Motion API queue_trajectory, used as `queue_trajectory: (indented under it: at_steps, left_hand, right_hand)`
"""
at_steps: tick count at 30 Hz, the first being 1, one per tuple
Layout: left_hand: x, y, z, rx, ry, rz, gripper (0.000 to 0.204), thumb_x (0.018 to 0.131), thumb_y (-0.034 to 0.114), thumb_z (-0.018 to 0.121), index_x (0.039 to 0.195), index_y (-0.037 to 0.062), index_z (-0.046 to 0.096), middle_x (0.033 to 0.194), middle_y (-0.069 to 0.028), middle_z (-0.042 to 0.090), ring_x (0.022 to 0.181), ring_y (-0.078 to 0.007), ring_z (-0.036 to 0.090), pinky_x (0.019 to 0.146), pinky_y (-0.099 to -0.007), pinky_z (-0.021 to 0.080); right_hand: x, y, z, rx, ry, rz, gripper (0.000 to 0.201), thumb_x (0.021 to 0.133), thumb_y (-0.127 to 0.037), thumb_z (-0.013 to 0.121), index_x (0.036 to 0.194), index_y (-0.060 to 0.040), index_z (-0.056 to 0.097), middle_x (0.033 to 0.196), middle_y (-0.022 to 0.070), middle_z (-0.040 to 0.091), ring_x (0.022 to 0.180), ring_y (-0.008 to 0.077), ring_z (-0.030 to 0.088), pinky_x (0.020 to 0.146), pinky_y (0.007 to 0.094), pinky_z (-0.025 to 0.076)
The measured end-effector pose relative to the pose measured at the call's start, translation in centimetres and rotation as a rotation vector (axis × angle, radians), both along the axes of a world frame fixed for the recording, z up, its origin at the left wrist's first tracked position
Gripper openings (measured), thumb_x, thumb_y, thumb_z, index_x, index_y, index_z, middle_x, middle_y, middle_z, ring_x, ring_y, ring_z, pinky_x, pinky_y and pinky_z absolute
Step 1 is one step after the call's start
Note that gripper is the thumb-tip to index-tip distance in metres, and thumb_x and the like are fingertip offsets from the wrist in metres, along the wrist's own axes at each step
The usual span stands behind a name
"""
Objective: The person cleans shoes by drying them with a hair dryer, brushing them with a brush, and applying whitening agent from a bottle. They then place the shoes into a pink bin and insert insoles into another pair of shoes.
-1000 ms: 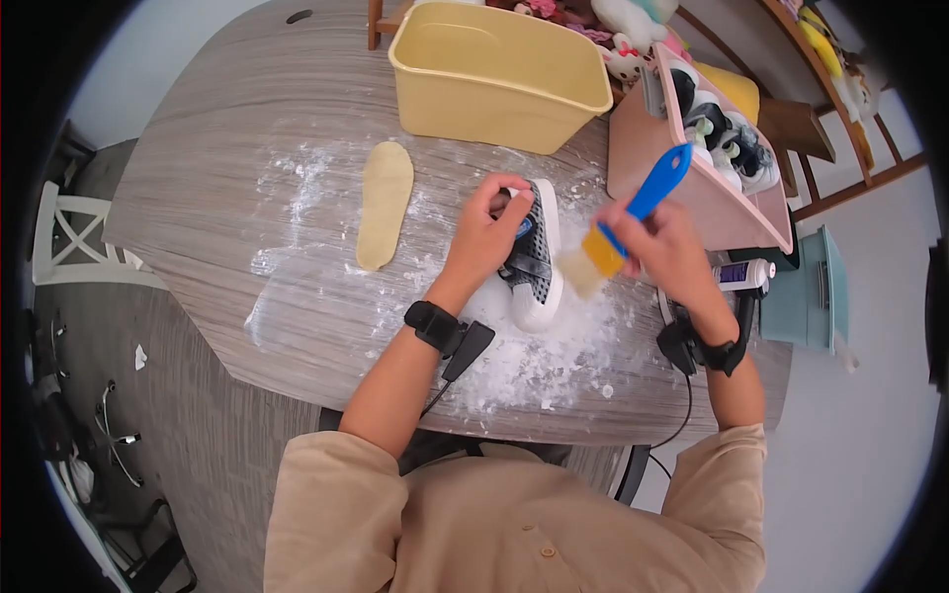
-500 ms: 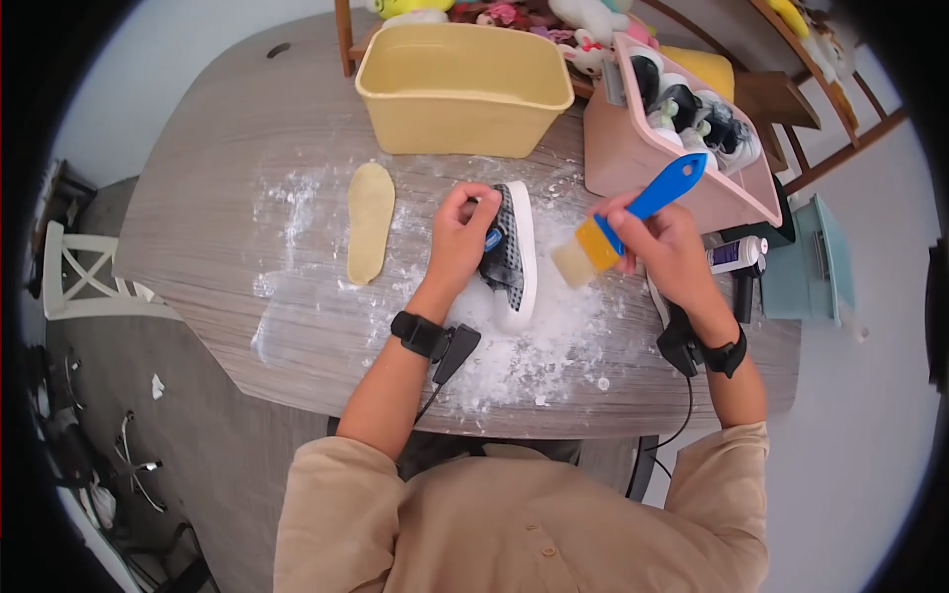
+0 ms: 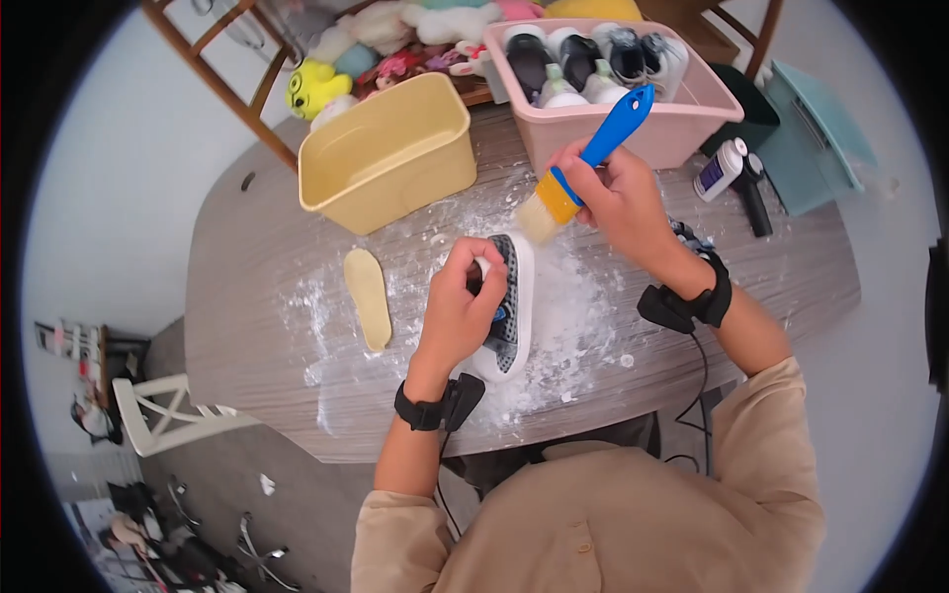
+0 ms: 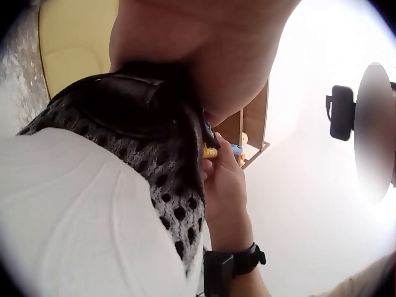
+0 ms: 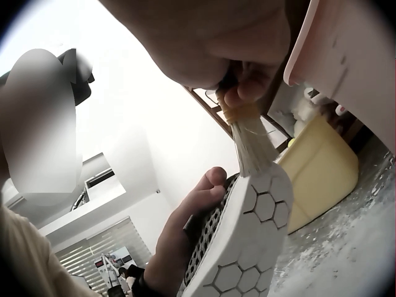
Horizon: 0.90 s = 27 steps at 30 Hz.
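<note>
My left hand grips a black-and-grey mesh shoe by its heel opening, thumb and fingers curled over the edge. The shoe is tipped on its side, its white sole with a hexagon pattern facing right. My right hand holds a paintbrush with a blue handle and yellow ferrule. Its pale bristles are right at the end of the sole in the right wrist view. In the left wrist view, the white toe and mesh upper fill the foreground, and the brush shows partly behind them.
White powder is spread over the wooden table. A yellowish insole lies left of the shoe. Behind stand a yellow bin and a pink bin with several shoes. A white bottle is at the right.
The head view has turned, shifting the whole scene. The brush has moved from beside the shoe's middle to its far end. My left hand still holds the shoe, now tipped further onto its side.
</note>
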State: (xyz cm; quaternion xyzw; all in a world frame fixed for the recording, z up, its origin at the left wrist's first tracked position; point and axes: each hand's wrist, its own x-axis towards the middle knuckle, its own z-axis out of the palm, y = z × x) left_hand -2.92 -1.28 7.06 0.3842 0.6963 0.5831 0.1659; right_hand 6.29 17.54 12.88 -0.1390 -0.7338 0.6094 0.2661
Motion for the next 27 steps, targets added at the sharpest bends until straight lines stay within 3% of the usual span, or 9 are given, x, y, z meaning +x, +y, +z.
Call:
queue_trajectory:
  at_steps: [3, 6, 7, 11, 16, 19, 22, 25, 27]
  left_hand:
    - [-0.2, -0.3, 0.8, -0.131, 0.092, -0.004, 0.008, 0.085, 0.005, 0.058, 0.091, 0.0060, 0.054, 0.064, -0.0015, 0.051, 0.055, -0.0085, 0.044, 0.052, -0.0256, 0.036]
    - [1.3, 0.1, 1.6, -0.062, 0.231, -0.149, 0.008, 0.084, 0.004, 0.058, 0.092, 0.0051, 0.055, 0.068, -0.0048, 0.055, 0.057, -0.0121, 0.049, 0.054, -0.0277, 0.041]
    - [1.8, 0.0, 2.3, -0.176, 0.246, -0.163, 0.009, 0.083, 0.003, 0.059, 0.092, 0.0041, 0.055, 0.072, -0.0079, 0.059, 0.059, -0.0168, 0.054, 0.056, -0.0293, 0.043]
    - [1.8, -0.8, 1.8, -0.163, 0.403, -0.178, 0.012, 0.079, 0.000, 0.061, 0.089, 0.0037, 0.056, 0.073, -0.0095, 0.060, 0.058, -0.0208, 0.054, 0.056, -0.0301, 0.043]
    - [2.1, -1.3, 2.5, -0.181, 0.467, -0.199, 0.012, 0.076, -0.002, 0.061, 0.086, 0.0041, 0.057, 0.074, -0.0101, 0.062, 0.060, -0.0242, 0.057, 0.057, -0.0326, 0.044]
    - [3.7, -0.8, 2.9, -0.126, 0.538, -0.303, 0.013, 0.074, -0.003, 0.062, 0.084, 0.0050, 0.058, 0.072, -0.0100, 0.064, 0.061, -0.0265, 0.060, 0.056, -0.0338, 0.046]
    - [4.2, -0.9, 3.4, -0.123, 0.633, -0.332, 0.015, 0.073, -0.004, 0.063, 0.084, 0.0055, 0.058, 0.069, -0.0095, 0.063, 0.056, -0.0276, 0.058, 0.054, -0.0334, 0.046]
    - [3.9, -1.5, 3.9, -0.145, 0.635, -0.294, 0.017, 0.071, -0.004, 0.064, 0.084, 0.0064, 0.059, 0.068, -0.0092, 0.061, 0.057, -0.0287, 0.058, 0.055, -0.0344, 0.046]
    - [4.0, -1.6, 4.0, -0.165, 0.685, -0.324, 0.018, 0.071, -0.004, 0.064, 0.084, 0.0067, 0.059, 0.067, -0.0087, 0.062, 0.058, -0.0272, 0.059, 0.056, -0.0336, 0.047]
  right_hand:
    - [1.3, 0.1, -1.0, -0.125, -0.006, 0.104, 0.023, 0.093, -0.022, 0.058, 0.098, -0.0001, 0.060, 0.077, 0.0023, 0.060, 0.058, 0.0058, 0.054, 0.049, 0.0203, 0.043]
    - [1.2, 0.1, -2.5, -0.152, 0.026, 0.105, 0.024, 0.093, -0.022, 0.058, 0.097, 0.0008, 0.059, 0.077, 0.0028, 0.060, 0.055, 0.0067, 0.054, 0.047, 0.0204, 0.042]
    - [1.0, 0.2, -2.8, -0.130, 0.024, 0.061, 0.025, 0.092, -0.023, 0.058, 0.096, 0.0015, 0.059, 0.077, 0.0038, 0.060, 0.054, 0.0074, 0.053, 0.047, 0.0210, 0.042]
    - [1.5, 1.2, -3.1, -0.152, 0.072, 0.053, 0.026, 0.092, -0.024, 0.058, 0.096, 0.0013, 0.060, 0.075, 0.0042, 0.060, 0.054, 0.0078, 0.053, 0.048, 0.0220, 0.043]
    - [2.9, 0.1, -2.6, -0.250, 0.120, 0.093, 0.024, 0.092, -0.023, 0.057, 0.094, 0.0002, 0.060, 0.071, 0.0033, 0.059, 0.056, 0.0085, 0.053, 0.049, 0.0246, 0.043]
    - [1.5, 0.7, -4.4, -0.155, 0.190, 0.070, 0.023, 0.091, -0.023, 0.056, 0.090, -0.0007, 0.059, 0.070, 0.0027, 0.058, 0.055, 0.0081, 0.052, 0.048, 0.0253, 0.041]
    - [2.4, 1.5, -3.3, -0.208, 0.125, 0.101, 0.019, 0.093, -0.024, 0.055, 0.094, -0.0046, 0.059, 0.081, 0.0005, 0.060, 0.059, 0.0045, 0.050, 0.050, 0.0197, 0.040]
    - [4.4, 1.2, -1.9, -0.284, 0.149, 0.143, 0.020, 0.093, -0.024, 0.055, 0.093, -0.0045, 0.058, 0.080, -0.0001, 0.058, 0.059, 0.0046, 0.050, 0.050, 0.0201, 0.041]
    - [4.4, 0.5, -2.2, -0.219, 0.191, 0.087, 0.021, 0.091, -0.023, 0.055, 0.088, -0.0019, 0.058, 0.069, 0.0018, 0.056, 0.055, 0.0081, 0.051, 0.049, 0.0249, 0.040]
